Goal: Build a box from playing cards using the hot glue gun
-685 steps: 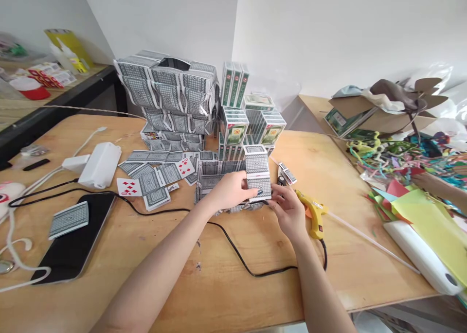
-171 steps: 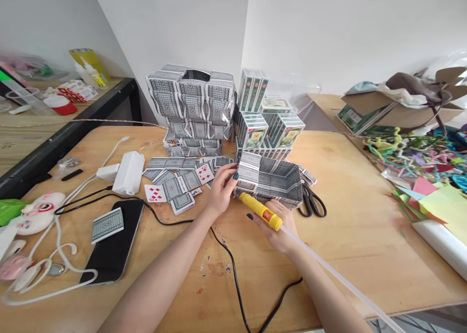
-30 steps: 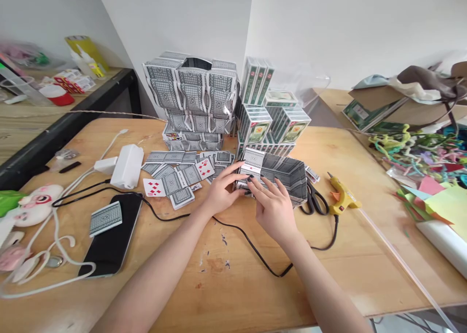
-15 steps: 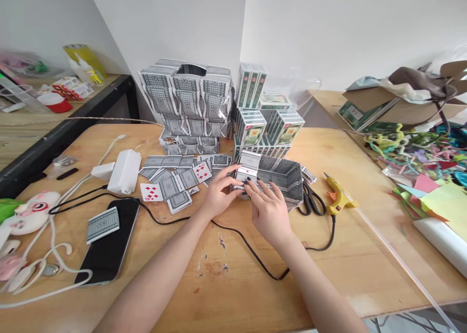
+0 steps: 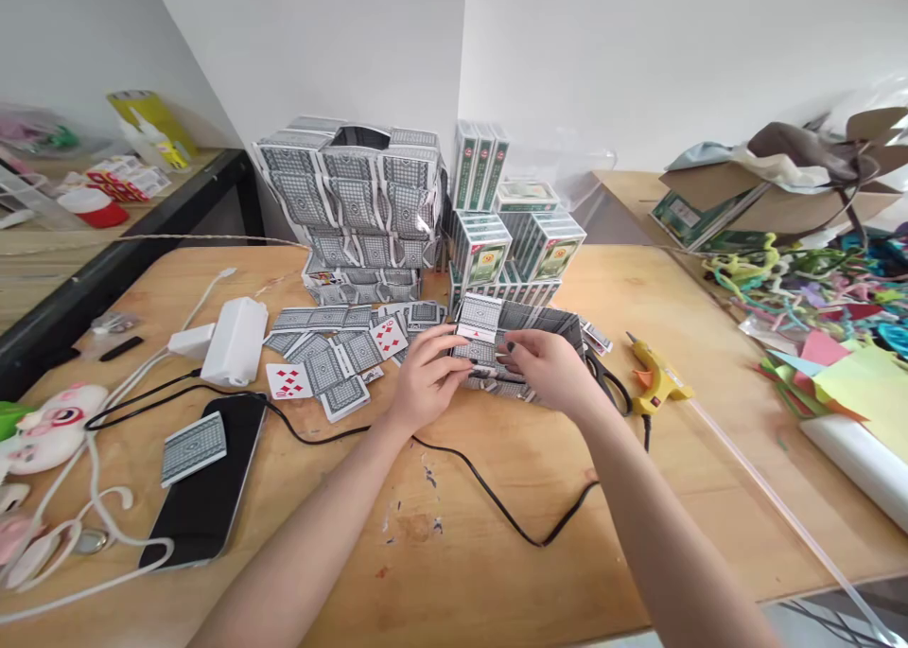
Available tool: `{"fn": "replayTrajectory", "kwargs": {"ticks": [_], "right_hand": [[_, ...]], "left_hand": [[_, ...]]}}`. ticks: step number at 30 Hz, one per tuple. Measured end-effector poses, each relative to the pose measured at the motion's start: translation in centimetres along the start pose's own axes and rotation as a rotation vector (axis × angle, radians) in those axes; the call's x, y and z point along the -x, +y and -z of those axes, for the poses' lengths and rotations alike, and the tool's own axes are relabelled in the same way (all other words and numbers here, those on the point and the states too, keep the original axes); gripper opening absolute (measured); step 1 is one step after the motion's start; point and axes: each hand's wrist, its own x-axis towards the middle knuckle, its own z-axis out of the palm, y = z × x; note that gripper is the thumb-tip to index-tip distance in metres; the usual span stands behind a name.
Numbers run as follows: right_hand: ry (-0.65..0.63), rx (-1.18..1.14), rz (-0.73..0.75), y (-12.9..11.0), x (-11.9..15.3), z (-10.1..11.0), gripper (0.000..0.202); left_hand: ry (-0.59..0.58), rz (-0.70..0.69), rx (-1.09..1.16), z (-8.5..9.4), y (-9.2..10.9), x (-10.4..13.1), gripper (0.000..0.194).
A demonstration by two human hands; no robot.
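Observation:
A small open box made of grey-backed playing cards [image 5: 539, 323] sits in front of the stacked card packs. Across its left end lie grey-backed playing cards [image 5: 482, 351], one above showing a red mark on a white strip. My left hand [image 5: 429, 376] pinches the left edge of these cards between thumb and fingers. From the right, my right hand [image 5: 546, 369] bends its fingers in and closes them at the cards' right edge, over the box. The exact contact under the right fingertips is partly hidden.
Loose playing cards [image 5: 333, 359] spread to the left. Behind stand a larger card-built piece [image 5: 355, 194] and green card packs [image 5: 482, 251]. Scissors [image 5: 611, 383] and a yellow glue gun [image 5: 656, 378] lie right; its black cable crosses the table. A phone [image 5: 213, 497] lies left.
My right hand has gone from lying flat, fingers stretched over the cards, to a bent, pinching shape slightly further right. My left hand stays at the cards' left edge. The view shifted slightly.

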Motion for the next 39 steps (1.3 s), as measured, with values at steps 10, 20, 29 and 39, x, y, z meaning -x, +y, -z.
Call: {"fn": "replayTrajectory", "kwargs": {"ticks": [10,20,29,39], "right_hand": [[-0.304,-0.327,-0.377,-2.3,-1.9,0.6,0.013],[-0.342,-0.263,-0.288,-0.6,-2.2,-0.1,0.022],[-0.282,-0.282,-0.269,-0.5,-2.1,-0.5,0.019],[-0.306,-0.281,-0.183,0.3,-2.2,-0.5,0.021]], "left_hand": [[-0.250,-0.128,-0.284,1.4,1.6,-2.0,0.014],[-0.299,-0.094,-0.369,1.2,2.1,-2.0,0.017],[-0.273,-0.073,-0.379,0.8,2.3,-1.6,0.018],[-0.231,-0.068,-0.376,0.6,2.3,-1.4,0.020]]}}
